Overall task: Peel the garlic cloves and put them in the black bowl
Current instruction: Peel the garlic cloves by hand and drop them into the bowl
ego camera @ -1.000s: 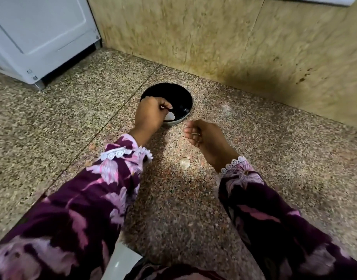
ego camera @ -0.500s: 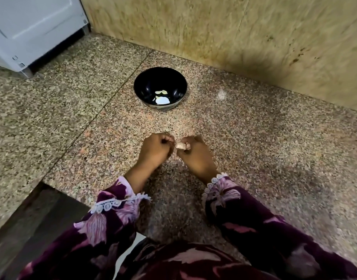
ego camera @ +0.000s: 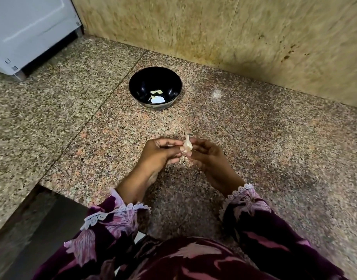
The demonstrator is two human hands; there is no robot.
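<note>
Clove [ego camera: 187,146], unpeeled, well short of bowl [ego camera: 137,77] | pinched between left hand [ego camera: 160,153] and right hand [ego camera: 206,156], fingers curled | skin best lifted from tip, clove steadied | bowl holds peeled cloves [ego camera: 156,91]

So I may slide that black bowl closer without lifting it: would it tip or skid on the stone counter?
The black bowl looks round-sided on a narrow base, so a push high on the rim might rock it; pushing low seems safer. It holds only a few peeled cloves, so it is probably light and should skid easily on the polished counter.
</note>
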